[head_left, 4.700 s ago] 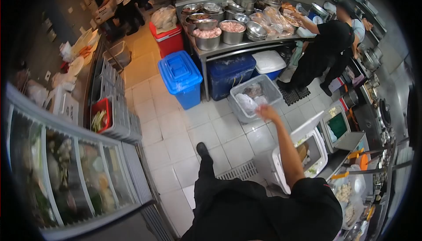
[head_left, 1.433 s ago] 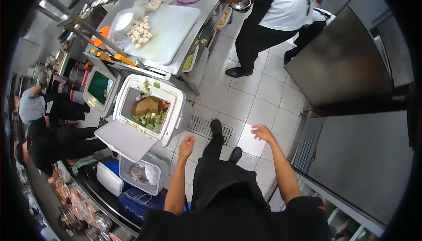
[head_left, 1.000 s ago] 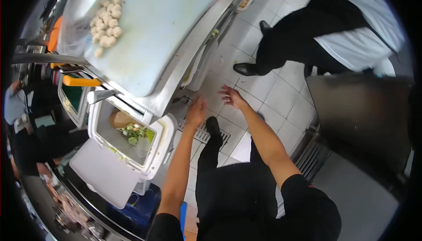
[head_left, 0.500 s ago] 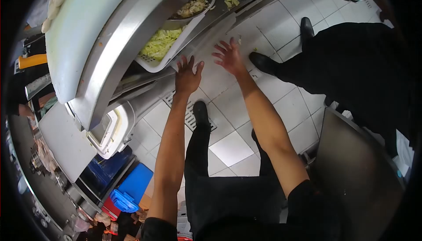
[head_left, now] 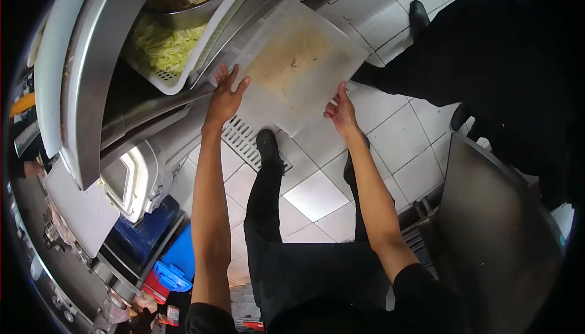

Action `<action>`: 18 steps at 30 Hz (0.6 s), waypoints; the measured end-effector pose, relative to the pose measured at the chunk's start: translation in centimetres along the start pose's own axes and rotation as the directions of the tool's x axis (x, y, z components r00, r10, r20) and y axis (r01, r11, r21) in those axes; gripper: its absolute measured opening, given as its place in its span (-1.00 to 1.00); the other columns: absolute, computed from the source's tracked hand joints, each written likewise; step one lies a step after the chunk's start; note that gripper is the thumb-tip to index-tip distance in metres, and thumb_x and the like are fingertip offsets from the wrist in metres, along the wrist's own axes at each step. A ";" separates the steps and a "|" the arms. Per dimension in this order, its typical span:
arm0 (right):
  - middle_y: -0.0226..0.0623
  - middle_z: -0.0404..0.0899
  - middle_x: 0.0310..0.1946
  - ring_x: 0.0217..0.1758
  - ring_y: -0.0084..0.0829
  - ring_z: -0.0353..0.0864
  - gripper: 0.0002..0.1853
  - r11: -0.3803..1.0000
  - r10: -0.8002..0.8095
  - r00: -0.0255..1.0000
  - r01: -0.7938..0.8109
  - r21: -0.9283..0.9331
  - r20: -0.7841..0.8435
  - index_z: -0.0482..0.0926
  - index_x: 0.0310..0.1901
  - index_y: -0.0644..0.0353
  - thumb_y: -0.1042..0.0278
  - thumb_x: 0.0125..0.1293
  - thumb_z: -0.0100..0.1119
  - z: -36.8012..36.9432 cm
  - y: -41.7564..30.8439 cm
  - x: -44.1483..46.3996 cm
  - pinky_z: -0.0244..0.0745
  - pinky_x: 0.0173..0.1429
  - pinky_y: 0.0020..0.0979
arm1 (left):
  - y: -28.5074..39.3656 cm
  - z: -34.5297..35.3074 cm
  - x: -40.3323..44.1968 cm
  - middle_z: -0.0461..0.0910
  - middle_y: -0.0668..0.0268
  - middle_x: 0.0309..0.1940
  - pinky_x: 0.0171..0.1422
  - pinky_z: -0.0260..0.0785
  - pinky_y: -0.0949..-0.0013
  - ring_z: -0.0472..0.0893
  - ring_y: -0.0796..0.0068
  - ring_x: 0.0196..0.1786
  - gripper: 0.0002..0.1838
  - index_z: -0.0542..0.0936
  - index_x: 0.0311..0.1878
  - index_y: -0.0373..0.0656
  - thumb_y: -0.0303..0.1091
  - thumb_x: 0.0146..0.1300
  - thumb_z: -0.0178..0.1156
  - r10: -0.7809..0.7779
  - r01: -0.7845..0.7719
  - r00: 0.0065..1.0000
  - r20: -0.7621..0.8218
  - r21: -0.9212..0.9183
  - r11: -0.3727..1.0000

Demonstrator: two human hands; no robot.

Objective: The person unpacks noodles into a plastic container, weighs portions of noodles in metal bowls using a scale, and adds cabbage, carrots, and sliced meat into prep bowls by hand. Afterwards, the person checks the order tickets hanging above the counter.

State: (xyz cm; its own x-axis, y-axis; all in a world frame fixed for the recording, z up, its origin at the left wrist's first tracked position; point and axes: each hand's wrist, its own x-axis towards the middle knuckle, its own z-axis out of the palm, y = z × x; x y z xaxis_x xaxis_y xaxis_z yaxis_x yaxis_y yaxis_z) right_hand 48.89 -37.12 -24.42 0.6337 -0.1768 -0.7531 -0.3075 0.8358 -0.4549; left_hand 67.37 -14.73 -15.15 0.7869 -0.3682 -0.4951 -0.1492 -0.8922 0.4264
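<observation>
1 translucent plastic container (head_left: 298,69) between the hands, set at an angle above the white-tiled floor (head_left: 390,136), right beside the steel worktable (head_left: 113,48)! Left hand (head_left: 226,98) first: fingers spread wide, nothing clutched, right at the container's left side; whether they touch it, I can't tell. Over to the right hand (head_left: 342,110): index finger stretched up at the near right edge, other fingers curled in, and whether it pinches the rim is hard to call. Tan contents (head_left: 283,60) show mistily through the plastic. On the left, 1 white perforated basket (head_left: 194,63) full of shredded cabbage (head_left: 167,48). Below the left hand, 1 floor drain grate (head_left: 241,142), the wearer's black shoe (head_left: 267,145) at its edge. And on the right, 1 co-worker in black (head_left: 499,48), close by the container.
</observation>
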 end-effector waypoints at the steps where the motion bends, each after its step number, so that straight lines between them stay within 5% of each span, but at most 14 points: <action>1: -0.49 0.36 -0.28 -0.58 -0.62 0.12 -0.37 1.000 -0.004 1.000 0.004 0.006 -0.002 0.36 0.04 0.04 -0.38 0.25 -0.10 -0.5 0.2 -0.2 0.20 -0.46 -0.49 | -0.2 0.1 0.1 -0.16 0.08 0.47 0.50 -0.17 0.18 -0.17 0.02 0.50 -0.31 0.17 0.41 0.06 0.15 0.29 0.00 -0.006 0.006 1.000 -0.010 0.010 1.000; 10: -0.50 0.35 -0.38 -0.53 -0.64 0.27 -0.35 0.994 -0.086 0.977 0.070 -0.082 -0.197 0.40 -0.01 0.08 -0.41 0.24 -0.11 -0.1 1.4 -1.2 0.27 -0.45 -0.52 | -0.1 -0.1 0.3 -0.21 0.12 0.48 0.49 -0.11 0.14 -0.15 -0.04 0.49 -0.27 0.09 0.44 0.08 0.00 0.24 0.07 0.014 -0.022 0.999 0.045 0.169 0.985; 18: -0.50 0.29 -0.44 -0.41 -0.56 0.31 -0.44 0.928 -0.139 0.952 0.030 -0.371 -0.271 0.40 -0.20 0.05 -0.21 -0.02 0.35 0.6 1.6 -0.9 0.35 -0.26 -0.45 | -0.6 -1.3 1.2 -0.25 0.11 0.48 0.50 -0.15 0.15 -0.16 -0.05 0.49 -0.24 0.03 0.45 0.12 -0.03 0.23 0.09 -0.013 -0.014 0.983 0.184 0.142 0.990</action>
State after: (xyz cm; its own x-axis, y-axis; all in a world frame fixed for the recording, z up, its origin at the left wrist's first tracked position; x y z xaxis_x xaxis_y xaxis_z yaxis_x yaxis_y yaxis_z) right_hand 48.25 -35.36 -24.17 0.4539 -0.4257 -0.7828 -0.5299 0.5773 -0.6212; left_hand 69.19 -14.28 -15.05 0.6648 -0.3989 -0.6316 -0.2440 -0.9151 0.3212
